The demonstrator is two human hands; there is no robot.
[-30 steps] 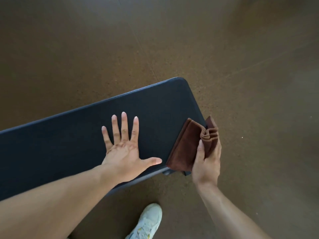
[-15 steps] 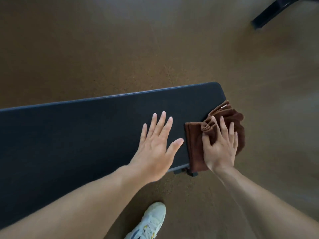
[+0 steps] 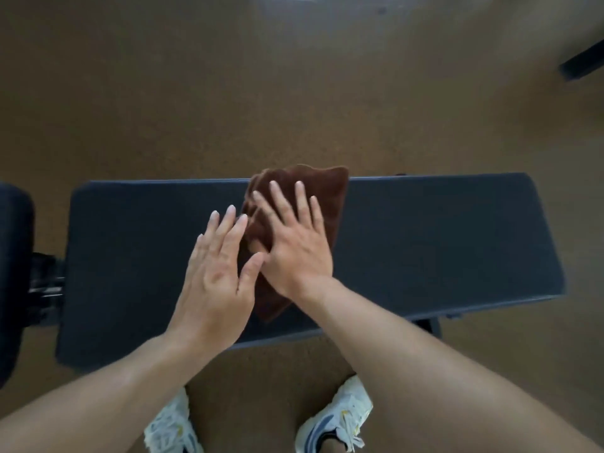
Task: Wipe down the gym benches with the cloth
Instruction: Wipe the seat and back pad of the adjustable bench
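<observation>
- The dark padded worktop point(image 3: 441, 243) runs left to right; bare pad lies either side of the cloth, more to its right.
- The brown cloth point(image 3: 327, 197) lies across the worktop's middle, long axis front to back, its far edge overhanging the worktop's far edge.
- The right hand point(image 3: 294, 237) presses flat on the cloth, fingers spread.
- The left hand point(image 3: 215, 273), fingers straight, rests just left of the cloth.

No readable text, labels, brands or numbers in view. Bench pad point(image 3: 425, 243): plain dark surface, no print. Cloth point(image 3: 327, 194): plain brown, no tag legible. Shoes point(image 3: 336, 416) near edge: coloured markings only, too blurred to read as a logo or lettering.
</observation>
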